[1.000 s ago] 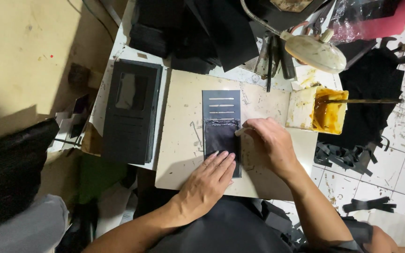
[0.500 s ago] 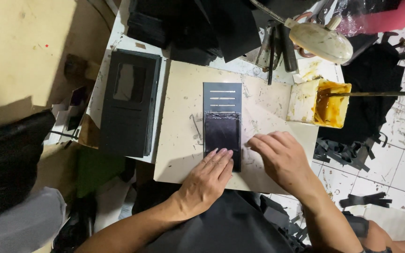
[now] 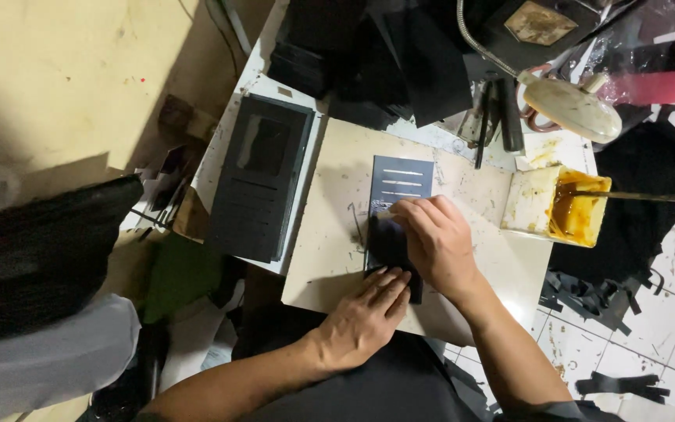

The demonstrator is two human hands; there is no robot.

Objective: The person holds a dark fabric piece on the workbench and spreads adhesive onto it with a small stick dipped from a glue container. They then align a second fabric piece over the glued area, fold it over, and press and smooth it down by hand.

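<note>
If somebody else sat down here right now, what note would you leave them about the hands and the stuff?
Left hand: flat, fingers pressing the near end of the dark slotted panel.
Right hand: on the middle of the panel, fingertips pinched at its left edge; I cannot tell what they grip.
The panel lies on the pale work board. A stack of similar dark panels sits to its left; a tray of orange glue with a brush is to its right.
Done or left: not clear from this view.

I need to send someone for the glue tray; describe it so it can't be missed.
Start from the beige work board. At its right edge, beside the right hand, sits a square white tray. It alone holds orange-yellow liquid, with a thin stick lying across it.
</note>
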